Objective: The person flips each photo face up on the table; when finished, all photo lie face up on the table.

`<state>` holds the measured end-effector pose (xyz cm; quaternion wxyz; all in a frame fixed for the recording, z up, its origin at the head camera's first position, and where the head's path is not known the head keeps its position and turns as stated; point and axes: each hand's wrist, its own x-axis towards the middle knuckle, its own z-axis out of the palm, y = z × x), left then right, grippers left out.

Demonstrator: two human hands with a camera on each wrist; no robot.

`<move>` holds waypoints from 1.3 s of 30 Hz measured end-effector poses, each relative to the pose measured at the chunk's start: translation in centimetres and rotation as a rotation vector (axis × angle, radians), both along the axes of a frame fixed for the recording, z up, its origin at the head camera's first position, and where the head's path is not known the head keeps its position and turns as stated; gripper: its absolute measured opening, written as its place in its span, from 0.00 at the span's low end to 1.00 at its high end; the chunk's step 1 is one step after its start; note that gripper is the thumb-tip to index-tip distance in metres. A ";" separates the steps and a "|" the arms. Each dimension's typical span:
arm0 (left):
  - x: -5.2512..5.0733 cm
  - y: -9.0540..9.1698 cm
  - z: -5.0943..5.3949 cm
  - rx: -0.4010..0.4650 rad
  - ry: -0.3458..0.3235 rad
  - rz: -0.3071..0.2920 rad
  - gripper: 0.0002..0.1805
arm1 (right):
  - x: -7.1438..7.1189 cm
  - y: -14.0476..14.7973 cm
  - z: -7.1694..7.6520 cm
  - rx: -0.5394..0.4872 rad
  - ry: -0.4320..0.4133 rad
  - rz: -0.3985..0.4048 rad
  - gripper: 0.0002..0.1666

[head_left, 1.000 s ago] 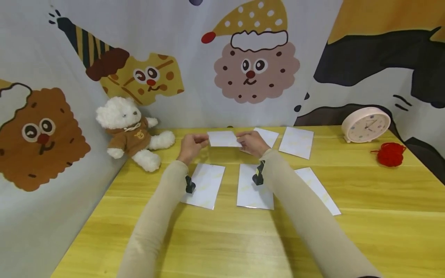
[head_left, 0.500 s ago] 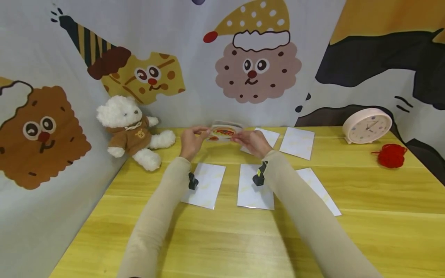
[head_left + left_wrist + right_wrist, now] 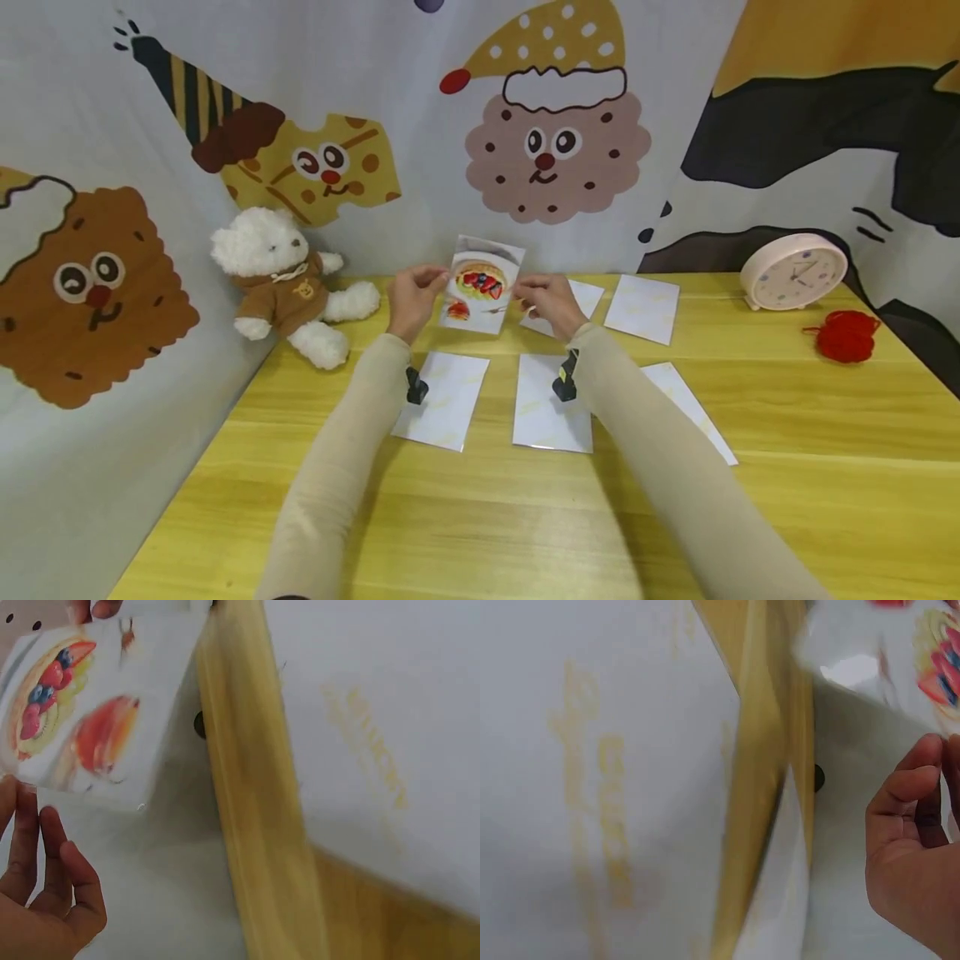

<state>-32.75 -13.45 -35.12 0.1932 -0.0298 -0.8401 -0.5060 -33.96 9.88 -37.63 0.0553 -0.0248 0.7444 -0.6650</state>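
A glossy photo card with a fruit tart printed on it stands nearly upright above the back of the table, picture side towards me. My left hand pinches its left edge between thumb and fingertips. At the opposite edge, my right hand pinches the card too. The left wrist view shows the tart picture close up, with the left hand at its edge. In the right wrist view the right hand touches the card's border, and part of the card lies outside the frame.
Several white-backed cards lie face down: front left, front middle, right and back right. One more is partly behind my right hand. A plush bear, a pink clock and red yarn stand around.
The held card has turned from showing its white back to showing its tart picture, tilting up to nearly upright. Both hands stay in about the same place; the other cards have not moved.
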 end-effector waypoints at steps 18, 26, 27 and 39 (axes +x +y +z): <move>0.0 0.9 2.5 -0.230 0.081 -0.156 0.09 | -0.6 0.8 4.4 0.266 0.193 0.083 0.14; -0.4 1.7 2.8 -0.380 0.116 -0.222 0.09 | -0.3 0.0 5.1 0.336 0.202 0.089 0.11; -0.4 1.7 2.9 -0.393 0.123 -0.218 0.09 | -0.2 -0.1 5.1 0.329 0.195 0.087 0.11; 0.2 -0.9 1.6 -0.115 0.043 -0.041 0.24 | -0.5 0.8 4.1 0.012 0.019 -0.077 0.02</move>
